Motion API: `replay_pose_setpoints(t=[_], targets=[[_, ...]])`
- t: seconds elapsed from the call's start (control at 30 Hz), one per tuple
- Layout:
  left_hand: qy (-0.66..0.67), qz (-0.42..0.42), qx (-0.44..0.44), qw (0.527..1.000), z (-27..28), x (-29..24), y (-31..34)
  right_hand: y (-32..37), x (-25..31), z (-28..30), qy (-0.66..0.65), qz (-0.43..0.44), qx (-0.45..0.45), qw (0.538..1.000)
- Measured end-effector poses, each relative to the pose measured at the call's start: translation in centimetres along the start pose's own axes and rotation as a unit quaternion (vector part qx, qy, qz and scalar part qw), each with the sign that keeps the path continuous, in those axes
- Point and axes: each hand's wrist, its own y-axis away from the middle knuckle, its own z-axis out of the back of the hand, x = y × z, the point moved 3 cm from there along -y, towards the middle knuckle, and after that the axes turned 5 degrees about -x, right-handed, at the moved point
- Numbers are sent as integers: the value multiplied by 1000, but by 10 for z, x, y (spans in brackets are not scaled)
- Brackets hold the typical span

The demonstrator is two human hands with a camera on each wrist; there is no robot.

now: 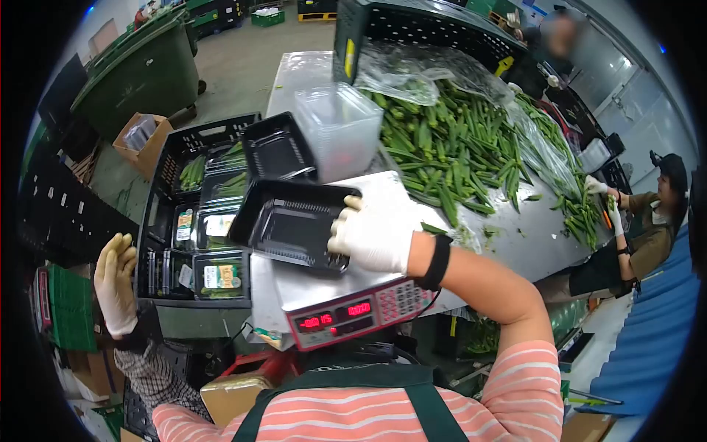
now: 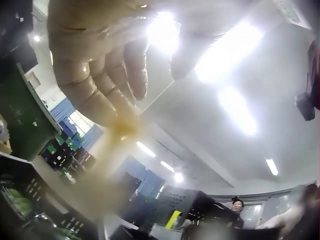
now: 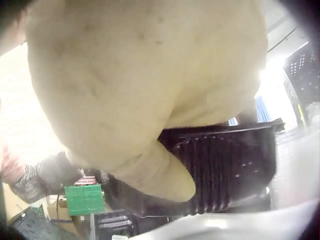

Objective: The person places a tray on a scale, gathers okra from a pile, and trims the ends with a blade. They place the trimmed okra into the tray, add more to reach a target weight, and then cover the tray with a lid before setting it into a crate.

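My gloved right hand grips the right edge of a black plastic tray, held over the scale with its inside facing up. In the right wrist view, the thumb lies against the ribbed wall of the tray. Left of the crate, my gloved left hand is raised with relaxed fingers and nothing in it. Packed trays of okra, some with labels, lie inside that crate. Another black tray sits behind the held one, beside stacked clear containers.
A large heap of okra spills from a tipped black crate onto the metal table. Across the table at right, a person handles okra. A green wheeled bin and a cardboard box stand at the left.
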Motion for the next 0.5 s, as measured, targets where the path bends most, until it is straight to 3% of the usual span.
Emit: replay_pose_setpoints(t=[0.03, 0.17, 0.27, 0.33, 0.37, 0.43, 0.5], targets=[[-10, -24, 22, 999, -19, -8, 18, 13, 1, -17, -5, 18, 18, 1000], [-48, -33, 120, 991, -126, -35, 103, 78, -18, -21, -77, 12, -219, 973], [-83, 21, 197, 977, -225, -47, 164, 166, -114, -30, -260, -150, -159, 941], [-56, 86, 222, 970, -285, -36, 201, 263, -198, -70, -251, -286, -276, 883], [-62, 131, 269, 952, -314, -27, 212, 304, -225, -72, -199, -487, -167, 834], [16, 226, 292, 929, -375, 2, 234, 392, -299, -155, -73, -541, -198, 814], [11, 289, 334, 897, -439, 32, 247, 419, -327, -158, -109, -628, -101, 764]])
